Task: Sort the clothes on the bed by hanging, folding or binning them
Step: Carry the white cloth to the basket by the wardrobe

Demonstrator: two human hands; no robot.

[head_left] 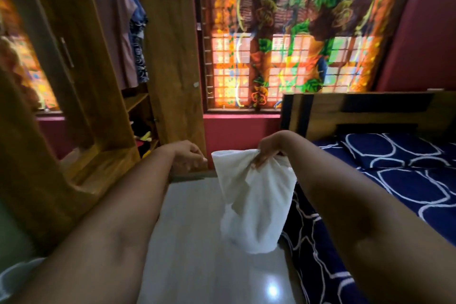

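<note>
Right hand [267,149] grips white cloth [256,200], left hand [188,157] at its corner, hold unclear; probably needs spreading next to fold or hang.

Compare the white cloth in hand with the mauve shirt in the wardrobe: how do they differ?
The white cloth is bunched in the right hand over the floor; the mauve shirt hangs spread inside the wardrobe. The cloth is white, the shirt mauve. Both hang downward.
</note>
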